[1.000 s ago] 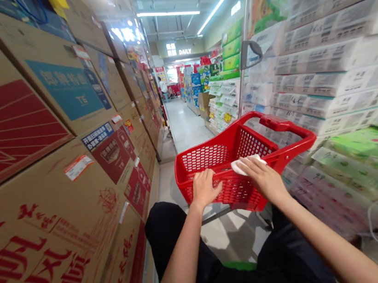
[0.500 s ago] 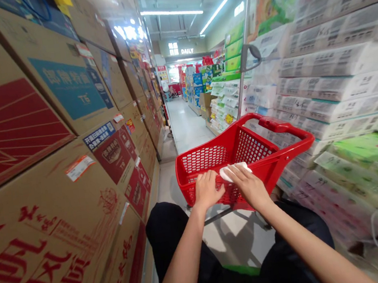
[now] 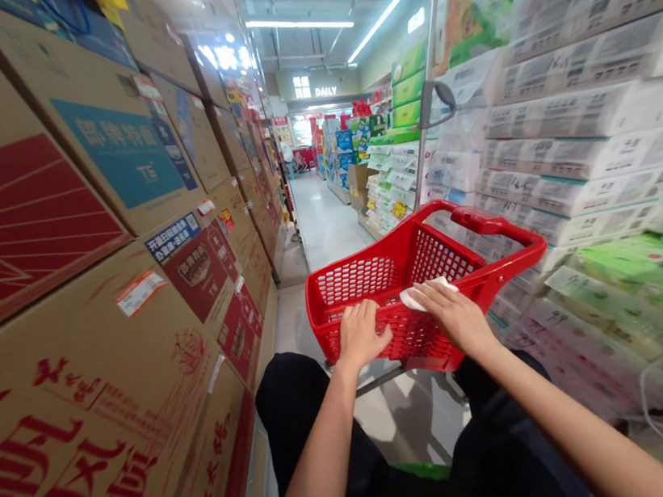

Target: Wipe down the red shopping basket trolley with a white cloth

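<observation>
A red plastic shopping cart point(image 3: 365, 276) with perforated sides stands crosswise before my knees, its handle at the right. My left hand point(image 3: 362, 334) grips the cart's near rim, fingers curled over the edge and thumb on the outer wall. Farther right along that rim, my right hand point(image 3: 453, 314) presses a folded white cloth point(image 3: 415, 298) onto the edge. Part of the cloth is hidden under the fingers. The cart's basket holds nothing that I can see.
Stacked cardboard cartons point(image 3: 94, 394) form a wall close on my left. Piles of wrapped tissue packs point(image 3: 574, 143) rise on the right. A glass door with a grey handle point(image 3: 438, 102) stands ahead, and a tiled aisle point(image 3: 320, 209) leads past shelves beyond it.
My right hand has slid the white cloth to the right along the rim, toward the handle end. My left hand has stayed in place on the rim.
</observation>
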`<control>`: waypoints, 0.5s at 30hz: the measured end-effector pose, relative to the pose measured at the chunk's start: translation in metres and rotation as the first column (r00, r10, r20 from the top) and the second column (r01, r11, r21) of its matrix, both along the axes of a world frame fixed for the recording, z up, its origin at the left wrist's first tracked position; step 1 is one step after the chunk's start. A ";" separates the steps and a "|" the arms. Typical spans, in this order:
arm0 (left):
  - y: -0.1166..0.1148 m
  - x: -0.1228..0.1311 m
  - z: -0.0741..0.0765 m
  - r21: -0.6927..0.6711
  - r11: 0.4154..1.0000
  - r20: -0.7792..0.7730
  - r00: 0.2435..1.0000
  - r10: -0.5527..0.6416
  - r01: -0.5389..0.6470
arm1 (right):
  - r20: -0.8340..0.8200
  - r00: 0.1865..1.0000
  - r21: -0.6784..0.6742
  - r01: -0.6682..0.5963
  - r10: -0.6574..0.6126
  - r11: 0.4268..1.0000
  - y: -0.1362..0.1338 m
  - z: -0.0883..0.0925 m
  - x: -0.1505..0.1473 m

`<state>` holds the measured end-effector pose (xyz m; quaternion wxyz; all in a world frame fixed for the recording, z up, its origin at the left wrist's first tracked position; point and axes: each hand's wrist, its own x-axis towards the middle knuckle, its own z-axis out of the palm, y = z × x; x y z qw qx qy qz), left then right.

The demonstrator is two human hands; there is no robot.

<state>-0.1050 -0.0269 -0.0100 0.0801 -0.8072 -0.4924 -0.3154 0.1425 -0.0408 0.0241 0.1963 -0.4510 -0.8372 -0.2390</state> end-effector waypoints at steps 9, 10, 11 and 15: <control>0.002 -0.001 0.003 -0.020 1.000 -0.006 1.000 0.015 -0.015 | -0.008 0.987 0.103 0.161 -0.161 0.982 0.001 0.021 0.059; 0.003 -0.003 0.003 -0.022 1.000 -0.006 1.000 0.019 -0.019 | -0.027 0.986 0.123 0.164 -0.162 0.979 0.002 0.022 0.062; 0.004 -0.005 0.003 -0.025 0.999 -0.008 1.000 0.023 -0.023 | -0.049 0.985 0.144 0.168 -0.163 0.975 0.004 0.023 0.064; 0.009 -0.012 0.003 -0.028 0.999 -0.018 0.999 0.031 -0.032 | -0.114 0.984 0.180 0.159 -0.140 0.971 0.009 0.019 0.060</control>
